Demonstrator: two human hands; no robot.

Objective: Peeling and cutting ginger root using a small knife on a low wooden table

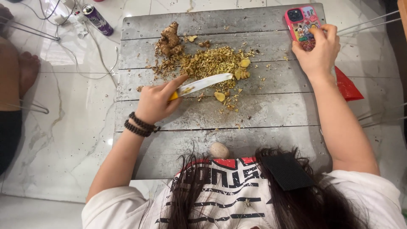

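Head view looks down on a grey plank board (263,110) lying on the marble floor (63,140), where the left hand (154,101) is closed round the yellow handle of a white-bladed knife (203,83), forefinger laid along its spine to steady the blade flat against the chopped ginger pile (212,62). A whole ginger root (170,40) sits just behind. Right hand (318,51), arm extended, grips a pink phone (302,23) at the far corner, clear of the scraps.

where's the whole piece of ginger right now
In the head view, the unchopped ginger root lies near the far edge of the grey board, at the left end of the chopped ginger pile, beyond the left hand holding the knife.
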